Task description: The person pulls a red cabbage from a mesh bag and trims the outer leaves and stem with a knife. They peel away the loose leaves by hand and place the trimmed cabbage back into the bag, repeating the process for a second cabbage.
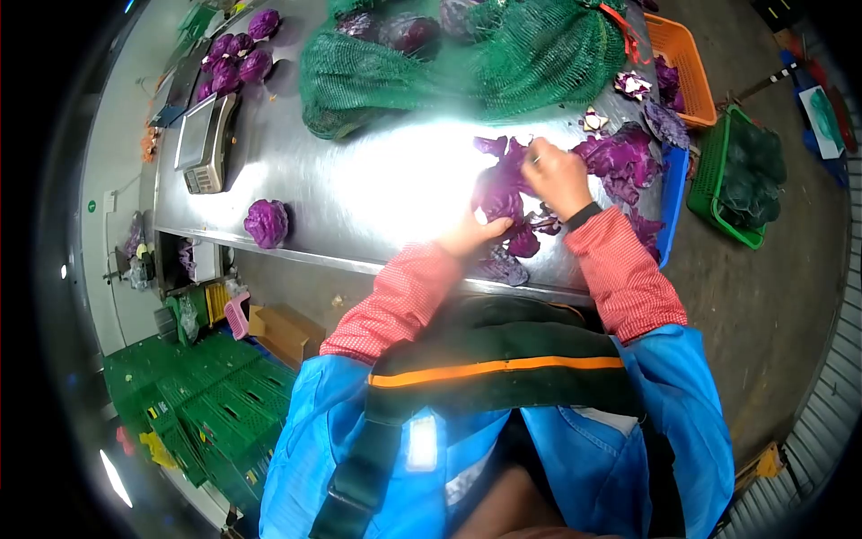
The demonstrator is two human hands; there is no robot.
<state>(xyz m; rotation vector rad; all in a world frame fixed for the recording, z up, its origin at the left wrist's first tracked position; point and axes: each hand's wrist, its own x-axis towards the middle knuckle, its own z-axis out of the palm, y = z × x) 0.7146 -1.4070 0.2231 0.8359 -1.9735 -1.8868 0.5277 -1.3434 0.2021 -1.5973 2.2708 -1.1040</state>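
A red cabbage (499, 192) with loosened outer leaves rests on the steel table (377, 171) near its front edge. From the left, my left hand (469, 234) grips the cabbage, thumb on the near side and fingers partly hidden. At the cabbage's upper right, my right hand (558, 178) is closed with its fingers curled and pinched. What lies in that pinch is too blurred to make out. Loose purple leaves (620, 162) are piled just right of my right hand, and more lie below the cabbage.
A green mesh sack (467, 67) of cabbages spans the table's back. A scale (206, 144), a single trimmed cabbage (267, 224) and a cabbage pile (238, 63) are at left. Blue (673, 207), orange (705, 76) and green (729, 225) crates stand along the right side.
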